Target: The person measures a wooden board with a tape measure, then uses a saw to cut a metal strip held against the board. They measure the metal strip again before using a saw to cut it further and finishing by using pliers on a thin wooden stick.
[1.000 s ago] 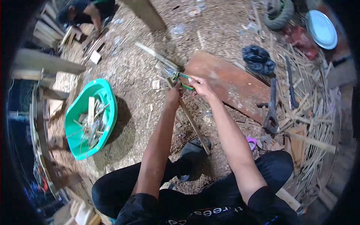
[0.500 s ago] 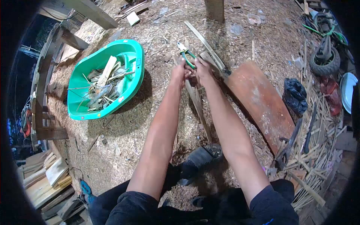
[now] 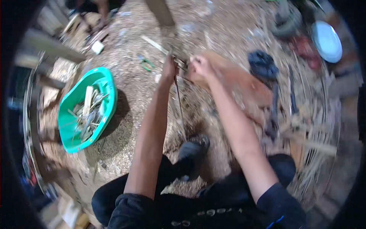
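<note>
My left hand [image 3: 170, 68] is closed round a long thin wooden strip [image 3: 179, 103] that runs down toward my foot. Close beside it on the right, my right hand [image 3: 201, 68] has its fingers bent together at some wooden pieces [image 3: 182, 63]; blur hides what exactly it grips. Green-handled pliers [image 3: 147, 65] lie on the ground to the left of my hands. A reddish-brown board [image 3: 240, 86] lies flat beyond and to the right of my right hand. Another pale wooden strip [image 3: 154, 44] is on the ground past the pliers.
A green tub [image 3: 110, 110] with wood scraps stands at left. At right are a black plastic bag [image 3: 263, 65], a white oval basin [image 3: 327, 42], a wheel [image 3: 288, 23] and piled thin strips [image 3: 312, 160]. A wooden post [image 3: 160, 13] rises ahead. Another person's limbs [image 3: 103, 9] show at top left.
The pliers have left my hands and lie on the ground. My hands have moved apart slightly around the wood. The view has turned, shifting the tub lower and bringing another person into sight.
</note>
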A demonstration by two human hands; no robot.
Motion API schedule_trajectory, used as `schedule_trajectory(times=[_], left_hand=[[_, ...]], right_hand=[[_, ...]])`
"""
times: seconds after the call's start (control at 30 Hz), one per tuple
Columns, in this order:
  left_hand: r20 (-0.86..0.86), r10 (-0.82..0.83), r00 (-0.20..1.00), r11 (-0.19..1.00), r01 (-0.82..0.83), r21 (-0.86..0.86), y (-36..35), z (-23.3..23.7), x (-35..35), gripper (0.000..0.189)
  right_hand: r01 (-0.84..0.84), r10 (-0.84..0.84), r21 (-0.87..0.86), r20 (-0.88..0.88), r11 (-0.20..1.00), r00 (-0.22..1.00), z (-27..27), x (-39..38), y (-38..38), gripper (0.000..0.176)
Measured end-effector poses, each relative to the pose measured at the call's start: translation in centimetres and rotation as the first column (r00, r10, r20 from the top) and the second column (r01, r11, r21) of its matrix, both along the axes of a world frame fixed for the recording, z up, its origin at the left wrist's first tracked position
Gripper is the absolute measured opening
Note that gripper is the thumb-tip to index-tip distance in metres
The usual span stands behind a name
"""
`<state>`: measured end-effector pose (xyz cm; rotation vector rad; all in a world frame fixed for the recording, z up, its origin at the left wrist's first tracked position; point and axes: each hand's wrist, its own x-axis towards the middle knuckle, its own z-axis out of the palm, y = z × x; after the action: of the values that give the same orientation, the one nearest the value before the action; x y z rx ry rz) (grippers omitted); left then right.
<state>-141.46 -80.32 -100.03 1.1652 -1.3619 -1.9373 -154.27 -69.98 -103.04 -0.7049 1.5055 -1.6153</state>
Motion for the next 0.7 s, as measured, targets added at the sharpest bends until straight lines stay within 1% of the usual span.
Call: schedule_trajectory(times=[0.03, 0.07, 0.1, 0.13, 0.17, 0.2, 0.23, 0.27, 0.3, 0.33, 0.37, 0.47, 0.5, 0.53, 0.6, 0.63, 0.67, 0.7], left_hand=[[-0.012, -0.185, 0.983, 0.978, 0.183, -0.096, 1.5, 1.1, -2.0, 0.052], [0.065, -0.243, 0.968, 0.957, 0.250, -0.146, 4.5, 3.0, -4.5, 0.051], [0.156, -0.300, 0.941, 0.911, 0.331, -0.246, 6.4, 3.5, -7.0, 0.052], [0.253, -0.348, 0.903, 0.848, 0.418, -0.325, 9.0, 3.1, -8.6, 0.053], [0.270, -0.416, 0.869, 0.735, 0.495, -0.463, 12.3, 3.0, -9.5, 0.053], [0.267, -0.475, 0.838, 0.593, 0.529, -0.607, 15.3, 3.6, -10.8, 0.053], [0.286, -0.520, 0.805, 0.523, 0.565, -0.638, 17.3, 3.2, -12.2, 0.053], [0.304, -0.561, 0.770, 0.451, 0.592, -0.667, 19.3, 2.8, -13.7, 0.054], [0.347, -0.596, 0.724, 0.460, 0.662, -0.591, 21.0, 0.4, -15.4, 0.054], [0.390, -0.632, 0.669, 0.461, 0.730, -0.505, 23.1, -1.0, -16.7, 0.054], [0.275, -0.688, 0.672, 0.527, 0.723, -0.447, 26.3, 0.6, -16.2, 0.052], [0.384, -0.807, 0.448, 0.333, 0.883, -0.331, 30.9, 0.3, -17.7, 0.054], [0.334, -0.843, 0.421, 0.304, 0.886, -0.350, 32.5, 0.5, -17.6, 0.051], [0.379, -0.859, 0.343, 0.217, 0.916, -0.338, 33.7, 0.7, -17.5, 0.049], [0.466, -0.862, 0.199, 0.052, 0.950, -0.309, 35.4, 1.8, -17.6, 0.046], [0.398, -0.901, 0.172, 0.013, 0.928, -0.372, 35.5, 0.1, -18.0, 0.040], [0.354, -0.921, 0.164, 0.043, 0.944, -0.328, 35.6, -2.3, -18.6, 0.038], [0.311, -0.936, 0.165, 0.074, 0.956, -0.283, 35.5, -4.8, -19.2, 0.036]], right_hand=[[0.038, -0.037, -0.031, 0.030, 0.999, 0.999, -0.4, -2.0, 2.4, 0.025], [0.115, -0.116, 0.072, 0.019, 0.991, 0.993, 1.0, -3.0, 5.7, 0.023], [0.190, -0.190, 0.158, -0.010, 0.969, 0.982, 2.8, -4.7, 8.3, 0.021], [0.236, -0.220, 0.213, -0.097, 0.948, 0.971, 2.5, -5.8, 11.0, 0.020], [0.282, -0.238, 0.274, -0.182, 0.919, 0.954, 2.1, -7.2, 13.7, 0.019], [0.333, -0.245, 0.320, -0.285, 0.887, 0.927, 2.1, -9.5, 16.1, 0.018], [0.389, -0.289, 0.330, -0.313, 0.860, 0.905, 1.1, -10.9, 18.2, 0.017], [0.486, -0.306, 0.309, -0.480, 0.818, 0.822, 0.4, -11.8, 20.7, 0.016], [0.531, -0.321, 0.284, -0.544, 0.799, 0.775, 0.2, -12.1, 23.2, 0.016], [0.573, -0.330, 0.265, -0.604, 0.776, 0.726, 0.1, -12.0, 25.8, 0.017], [0.595, -0.310, 0.283, -0.645, 0.752, 0.698, 0.1, -11.8, 28.6, 0.017], [0.640, -0.215, 0.359, -0.737, 0.679, 0.641, 0.1, -9.9, 36.3, 0.021], [0.646, -0.174, 0.391, -0.754, 0.656, 0.633, -0.2, -8.8, 38.7, 0.021], [0.647, -0.129, 0.421, -0.768, 0.635, 0.627, -0.5, -7.6, 40.7, 0.022], [0.574, -0.076, 0.589, -0.657, 0.569, 0.750, -1.4, -4.9, 43.5, 0.022], [0.619, -0.142, 0.544, -0.676, 0.567, 0.723, -1.1, -3.0, 44.3, 0.021], [0.660, -0.203, 0.494, -0.693, 0.566, 0.692, -0.8, -1.6, 44.7, 0.020], [0.705, -0.248, 0.469, -0.710, 0.532, 0.659, -1.0, -1.1, 44.9, 0.020]])
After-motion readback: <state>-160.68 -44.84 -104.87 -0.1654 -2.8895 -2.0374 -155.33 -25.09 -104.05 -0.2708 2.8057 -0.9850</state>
